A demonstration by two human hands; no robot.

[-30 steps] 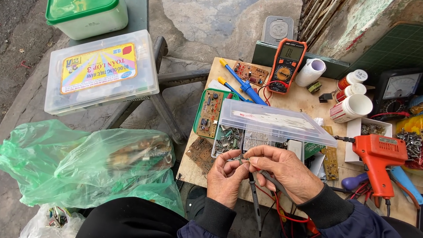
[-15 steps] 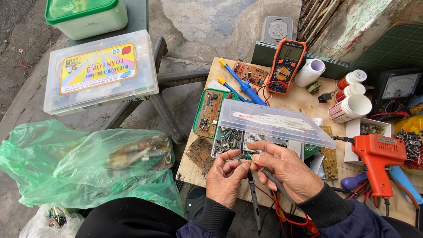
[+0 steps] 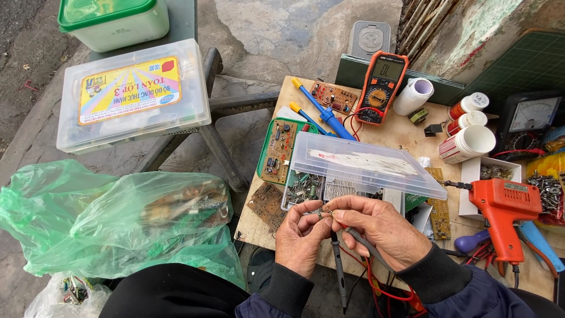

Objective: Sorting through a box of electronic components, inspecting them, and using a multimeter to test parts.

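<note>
My left hand (image 3: 300,235) and my right hand (image 3: 376,227) meet at the near edge of a wooden board (image 3: 406,138). Together their fingertips pinch a small electronic component (image 3: 321,211) with thin leads. My right hand also grips two meter probes (image 3: 338,259), one black and one red-tipped, pointing down toward my lap. Just beyond the fingers stands a clear parts box (image 3: 329,188) filled with small components, its transparent lid (image 3: 368,162) propped open over it. An orange multimeter (image 3: 381,88) lies at the board's far side, red leads running from it.
An orange soldering gun (image 3: 505,206) lies to the right. Blue tools (image 3: 323,112), circuit boards (image 3: 279,150), a paper roll (image 3: 413,95) and white cups (image 3: 468,141) crowd the board. A green plastic bag (image 3: 118,221) sits left. A clear case (image 3: 132,94) rests on a stool.
My hands have barely shifted; the fingertips keep working the small component in place, and the probes stay in my right hand.
</note>
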